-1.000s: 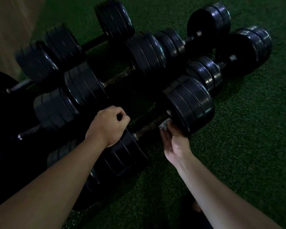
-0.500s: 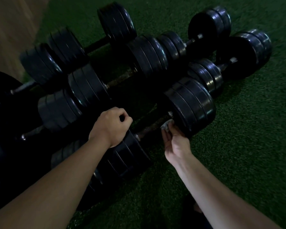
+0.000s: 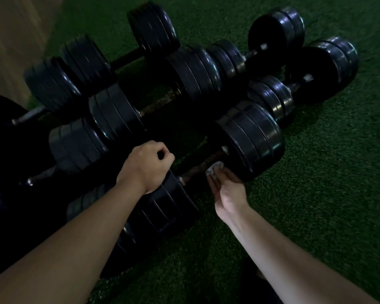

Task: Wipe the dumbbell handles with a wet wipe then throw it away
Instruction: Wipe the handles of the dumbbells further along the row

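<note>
Head view, sole camera. I read the scene from near to far.

1. The nearest dumbbell (image 3: 206, 163) lies on the green turf (image 3: 329, 194), its bar running from near left to far right.
2. Its handle (image 3: 201, 166) is a dark, rust-flecked bar between the near-left plate stack (image 3: 173, 205) and the far-right plate stack (image 3: 253, 139).
3. The left hand (image 3: 146, 166) is clenched into a fist, knuckles up. It sits on top of the near-left plate stack, at the left end of the handle. I see nothing held inside the fist.
4. The right hand (image 3: 227, 191) comes in from the near right, palm turned upward. Its fingertips grasp the wet wipe (image 3: 214, 168), a small crumpled white wad.
5. The wet wipe is pressed against the underside of the handle at its right end, just beside the inner face of the far-right plate stack (the wad is largely hidden by the fingers, so its full shape cannot be read).
6. More black dumbbells (image 3: 191, 69) lie in rows beyond and to the left, packed close together.
7. A strip of wooden floor (image 3: 11, 40) borders the turf at the far left.

The frame is dim, and the far plates are slightly blurred.
</note>
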Action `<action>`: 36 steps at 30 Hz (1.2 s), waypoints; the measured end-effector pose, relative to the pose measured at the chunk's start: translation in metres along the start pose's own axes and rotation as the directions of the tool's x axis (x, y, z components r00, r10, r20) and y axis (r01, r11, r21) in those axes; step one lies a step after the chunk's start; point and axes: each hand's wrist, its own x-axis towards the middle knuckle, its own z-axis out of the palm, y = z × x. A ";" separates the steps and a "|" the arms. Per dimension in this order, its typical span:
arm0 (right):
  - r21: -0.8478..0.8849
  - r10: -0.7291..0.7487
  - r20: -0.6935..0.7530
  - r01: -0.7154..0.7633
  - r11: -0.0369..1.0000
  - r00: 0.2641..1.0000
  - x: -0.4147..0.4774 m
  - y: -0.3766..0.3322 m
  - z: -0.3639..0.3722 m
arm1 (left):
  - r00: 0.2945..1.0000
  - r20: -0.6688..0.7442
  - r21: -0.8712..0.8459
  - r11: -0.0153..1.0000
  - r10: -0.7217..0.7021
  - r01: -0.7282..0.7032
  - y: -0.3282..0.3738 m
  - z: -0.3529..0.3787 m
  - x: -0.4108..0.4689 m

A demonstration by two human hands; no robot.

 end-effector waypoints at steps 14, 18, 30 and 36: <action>-0.103 0.041 0.041 -0.036 0.994 0.998 -0.001 -0.006 -0.001 | 1.000 0.009 -0.025 1.000 -0.003 0.004 -0.001 0.000 0.001; -0.325 0.158 0.169 -0.096 0.941 0.973 -0.013 0.015 -0.005 | 1.000 0.009 -0.020 1.000 -0.002 0.003 -0.001 0.000 0.000; -0.588 0.209 0.189 -0.060 0.807 0.959 -0.014 0.014 -0.005 | 1.000 0.009 -0.013 1.000 -0.010 0.010 0.000 -0.001 0.001; -0.756 0.134 0.256 0.112 0.646 0.957 -0.021 0.004 -0.003 | 1.000 0.011 -0.015 1.000 -0.002 0.002 -0.002 -0.001 0.001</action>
